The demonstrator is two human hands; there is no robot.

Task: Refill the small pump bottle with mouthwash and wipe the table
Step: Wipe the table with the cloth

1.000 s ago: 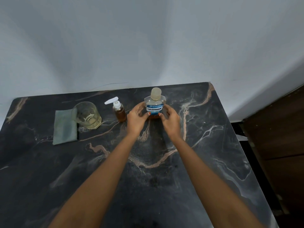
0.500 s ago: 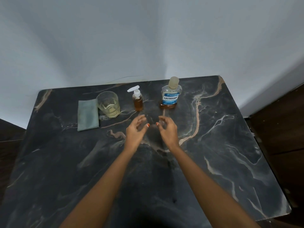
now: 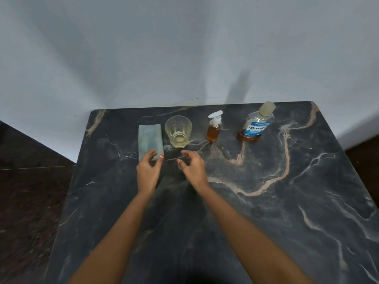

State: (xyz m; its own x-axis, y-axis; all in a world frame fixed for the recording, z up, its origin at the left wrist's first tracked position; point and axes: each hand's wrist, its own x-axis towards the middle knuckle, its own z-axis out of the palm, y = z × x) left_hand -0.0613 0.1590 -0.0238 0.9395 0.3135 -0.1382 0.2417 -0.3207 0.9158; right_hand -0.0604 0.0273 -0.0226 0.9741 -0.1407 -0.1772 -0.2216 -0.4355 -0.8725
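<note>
A folded grey-green cloth (image 3: 150,138) lies flat at the back left of the dark marble table (image 3: 266,212). My left hand (image 3: 148,172) reaches its near edge, fingertips over the cloth's near corner, fingers apart. My right hand (image 3: 191,168) hovers just to the right, fingers loosely curled, holding nothing. The small pump bottle (image 3: 214,128) with amber liquid and a white pump stands upright behind. The mouthwash bottle (image 3: 256,123), capped, with a blue label, stands to its right.
A clear glass (image 3: 178,131) with a little pale liquid stands between the cloth and the pump bottle. A pale wall rises right behind the table. Dark floor lies past the table's left edge.
Both hands let go of the mouthwash bottle, drew back toward me, then moved left to the cloth. The camera view also shifted left.
</note>
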